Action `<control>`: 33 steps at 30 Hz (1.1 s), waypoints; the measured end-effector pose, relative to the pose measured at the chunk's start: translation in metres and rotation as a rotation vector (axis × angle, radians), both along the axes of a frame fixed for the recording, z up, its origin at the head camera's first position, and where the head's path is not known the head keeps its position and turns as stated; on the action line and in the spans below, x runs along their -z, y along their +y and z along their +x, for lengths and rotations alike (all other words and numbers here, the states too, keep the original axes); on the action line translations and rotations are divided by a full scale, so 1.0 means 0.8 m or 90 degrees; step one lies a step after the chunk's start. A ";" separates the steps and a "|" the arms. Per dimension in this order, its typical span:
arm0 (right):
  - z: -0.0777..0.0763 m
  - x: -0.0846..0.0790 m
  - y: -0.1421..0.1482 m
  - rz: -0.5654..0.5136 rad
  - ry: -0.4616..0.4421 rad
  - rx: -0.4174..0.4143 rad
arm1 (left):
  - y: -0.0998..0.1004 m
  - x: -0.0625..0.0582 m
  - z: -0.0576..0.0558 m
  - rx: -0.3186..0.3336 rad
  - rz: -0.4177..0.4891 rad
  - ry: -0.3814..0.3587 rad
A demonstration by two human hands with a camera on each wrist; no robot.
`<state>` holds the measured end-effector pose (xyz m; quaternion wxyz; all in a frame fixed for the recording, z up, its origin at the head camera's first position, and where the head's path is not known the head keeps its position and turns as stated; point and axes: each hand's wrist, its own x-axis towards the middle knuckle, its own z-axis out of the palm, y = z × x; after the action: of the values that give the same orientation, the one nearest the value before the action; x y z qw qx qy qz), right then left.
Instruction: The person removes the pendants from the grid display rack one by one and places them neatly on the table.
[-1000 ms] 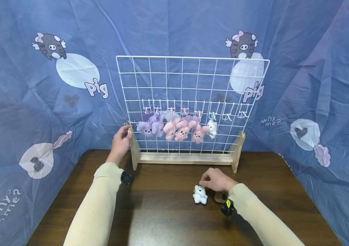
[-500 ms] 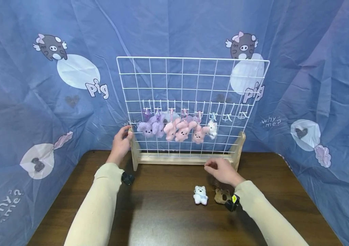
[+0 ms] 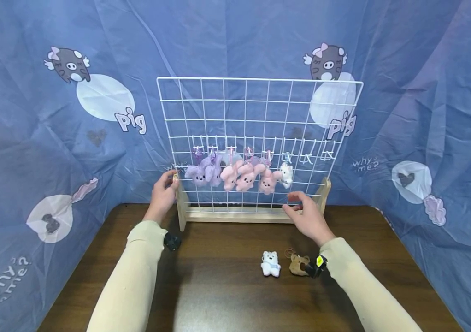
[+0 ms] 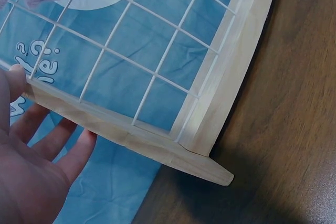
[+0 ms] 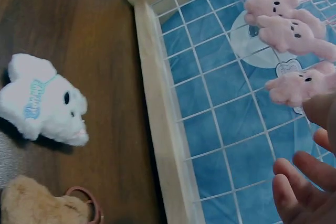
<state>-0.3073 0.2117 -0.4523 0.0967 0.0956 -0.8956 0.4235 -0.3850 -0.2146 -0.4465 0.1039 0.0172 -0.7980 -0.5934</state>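
At the rack's left end my left hand holds the upright of the wooden stand, thumb on the near side and fingers around the outer side. My right hand is before the lower right of the white wire grid, thumb and fingers apart, holding nothing. Above its fingertips hangs a white bear plush keychain. To the left hang pink plush keychains and purple ones. On the table lie another white bear plush keychain with a blue scarf and a brown plush keychain, partly behind the wrist camera.
Two white hooks sit on the grid to the right of the hanging white bear. The rack stands at the back of the dark wooden table. Blue printed fabric surrounds the table behind and at the sides.
My right hand has left the white bear plush on the table and moved up and right towards the grid, its fingers spreading. The brown plush shows more. My left hand stays on the stand.
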 end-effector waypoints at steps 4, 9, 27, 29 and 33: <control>-0.003 -0.009 0.002 -0.015 0.016 0.023 | -0.001 0.000 0.000 0.002 -0.004 -0.002; -0.011 -0.024 0.005 -0.032 0.028 0.031 | -0.002 0.000 0.000 0.002 -0.009 -0.006; -0.033 -0.068 0.000 -0.064 0.090 0.034 | -0.002 0.002 -0.002 -0.005 -0.002 0.000; -0.035 -0.070 0.000 -0.067 0.093 0.034 | -0.002 0.002 -0.003 -0.004 -0.002 0.000; -0.036 -0.074 -0.002 -0.072 0.090 0.035 | -0.002 0.001 -0.003 -0.003 -0.006 -0.002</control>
<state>-0.3357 0.2098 -0.3928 0.1766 0.0949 -0.8636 0.4625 -0.3872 -0.2165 -0.4475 0.1039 0.0194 -0.8008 -0.5896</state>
